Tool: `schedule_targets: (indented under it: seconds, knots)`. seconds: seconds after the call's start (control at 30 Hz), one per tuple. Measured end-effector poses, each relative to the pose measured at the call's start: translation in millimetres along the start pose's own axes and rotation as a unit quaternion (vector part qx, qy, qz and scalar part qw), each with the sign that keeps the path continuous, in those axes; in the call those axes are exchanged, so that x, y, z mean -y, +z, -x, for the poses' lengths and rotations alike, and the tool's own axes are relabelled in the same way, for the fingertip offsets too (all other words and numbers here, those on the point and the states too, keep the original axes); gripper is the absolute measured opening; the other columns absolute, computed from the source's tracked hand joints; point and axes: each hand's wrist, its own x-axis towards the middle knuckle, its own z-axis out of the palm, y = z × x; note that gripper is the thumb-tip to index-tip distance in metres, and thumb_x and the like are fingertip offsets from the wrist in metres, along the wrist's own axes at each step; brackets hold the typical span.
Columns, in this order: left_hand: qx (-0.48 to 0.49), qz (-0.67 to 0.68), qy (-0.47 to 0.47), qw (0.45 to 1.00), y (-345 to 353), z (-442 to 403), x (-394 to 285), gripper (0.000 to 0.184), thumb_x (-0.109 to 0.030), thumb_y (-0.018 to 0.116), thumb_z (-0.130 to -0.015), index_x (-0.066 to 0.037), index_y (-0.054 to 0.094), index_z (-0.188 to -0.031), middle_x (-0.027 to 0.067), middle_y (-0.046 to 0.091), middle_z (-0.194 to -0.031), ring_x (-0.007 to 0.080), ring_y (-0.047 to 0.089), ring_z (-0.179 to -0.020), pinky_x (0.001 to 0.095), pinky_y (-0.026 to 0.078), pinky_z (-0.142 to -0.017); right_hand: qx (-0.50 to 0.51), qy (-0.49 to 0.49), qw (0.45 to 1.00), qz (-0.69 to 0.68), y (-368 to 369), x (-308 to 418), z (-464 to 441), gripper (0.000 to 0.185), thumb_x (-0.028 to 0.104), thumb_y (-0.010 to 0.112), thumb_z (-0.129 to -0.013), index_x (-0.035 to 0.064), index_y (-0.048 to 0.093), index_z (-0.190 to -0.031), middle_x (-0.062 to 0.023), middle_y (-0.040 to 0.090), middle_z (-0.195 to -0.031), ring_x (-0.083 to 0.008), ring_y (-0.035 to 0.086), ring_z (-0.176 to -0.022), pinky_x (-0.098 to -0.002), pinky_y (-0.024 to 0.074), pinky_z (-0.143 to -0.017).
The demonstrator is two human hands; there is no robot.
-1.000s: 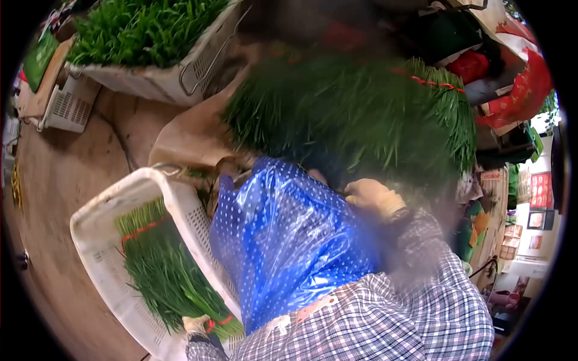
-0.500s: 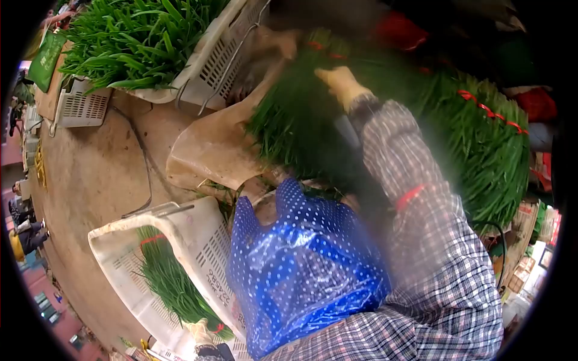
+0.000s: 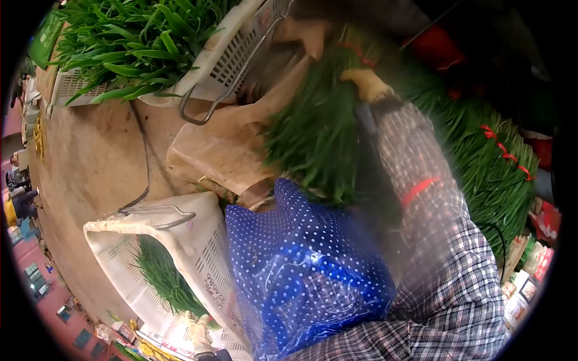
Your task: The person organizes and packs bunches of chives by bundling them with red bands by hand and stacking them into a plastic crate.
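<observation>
In a pale glove, my right hand (image 3: 368, 85) is closed on a bunch of long green chives (image 3: 316, 129), just below its red tie. The leaves hang down and are blurred by motion. To the right lies a pile of chives (image 3: 481, 171), bound with red ties. At the lower left, my left hand (image 3: 200, 334), also gloved, grips the near end of another bunch of chives (image 3: 162, 271) inside a white plastic crate (image 3: 208, 265). Part of that bunch is hidden by the crate's rim.
A second white crate (image 3: 232, 57), with a wire handle, holds broad green leaves (image 3: 138, 45) at the upper left. Brown sheeting (image 3: 223, 159) lies beside the hanging leaves. A blue polka-dot apron (image 3: 307, 271) covers my lap. Red bags (image 3: 433, 48) are at the back.
My view has shifted, and the red-tied bunch in my right hand now stands out more from the pile. The crate's wire handle has come into sight. My left hand stays at its bunch.
</observation>
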Motion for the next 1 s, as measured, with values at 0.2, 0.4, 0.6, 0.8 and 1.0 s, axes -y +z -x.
schedule_targets:
  seconds: [0.2,0.4,0.6,0.8,1.0]
  knots:
    - [0.044,-0.021,0.202,0.978,5.2,31.4,-51.0,0.073,0.004,0.066,-0.088,-0.006,0.039,-0.155,0.0137,0.053,-0.143,0.0193,0.057,-0.107,0.0331,0.049,-0.095,-0.058,0.115,0.754,-0.644,-16.1,122.8,117.1,0.043,-0.004,0.073,-0.083,-0.0010,0.065,-0.125,-0.0114,0.074,-0.110,-0.0223,0.072,-0.090,-0.0346,0.0603,-0.086]
    - [0.290,0.070,0.372,0.879,59.1,206.1,-217.2,0.053,-0.031,0.062,-0.103,0.004,0.052,-0.140,0.0094,0.066,-0.105,0.0144,0.062,-0.081,0.0280,0.053,-0.077,-0.221,-0.068,0.829,-0.509,-43.5,219.8,230.2,0.071,-0.012,0.077,-0.072,0.0018,0.058,-0.139,-0.0031,0.070,-0.125,-0.0129,0.063,-0.113,-0.0284,0.0496,-0.100]
    - [0.878,0.024,0.031,0.478,125.1,266.4,-262.5,0.073,-0.049,0.057,-0.102,0.008,0.045,-0.145,0.0225,0.063,-0.131,0.0321,0.066,-0.114,0.0432,0.052,-0.104,-0.271,-0.344,0.887,-0.147,-83.5,293.6,358.8,0.068,-0.010,0.072,-0.062,0.0022,0.062,-0.128,-0.0170,0.072,-0.110,-0.0307,0.071,-0.102,-0.0356,0.0551,-0.091]
    - [0.771,-0.156,0.166,0.595,93.3,292.3,-210.8,0.075,-0.042,0.068,-0.097,0.004,0.042,-0.150,0.0175,0.058,-0.140,0.0280,0.058,-0.126,0.0419,0.043,-0.113,-0.301,-0.494,0.811,0.085,-29.2,312.2,428.2,0.037,0.018,0.057,-0.090,0.0165,0.065,-0.126,-0.0019,0.070,-0.111,-0.0225,0.067,-0.104,-0.0400,0.0512,-0.094]
    - [0.672,-0.087,0.268,0.685,70.5,324.2,-167.3,0.078,-0.025,0.083,-0.081,-0.002,0.048,-0.146,0.0103,0.062,-0.134,0.0213,0.058,-0.124,0.0376,0.047,-0.107,-0.303,-0.431,0.839,0.138,8.0,312.3,450.5,0.046,0.018,0.054,-0.091,0.0212,0.058,-0.136,-0.0097,0.061,-0.132,-0.0320,0.056,-0.126,-0.0485,0.0442,-0.109]
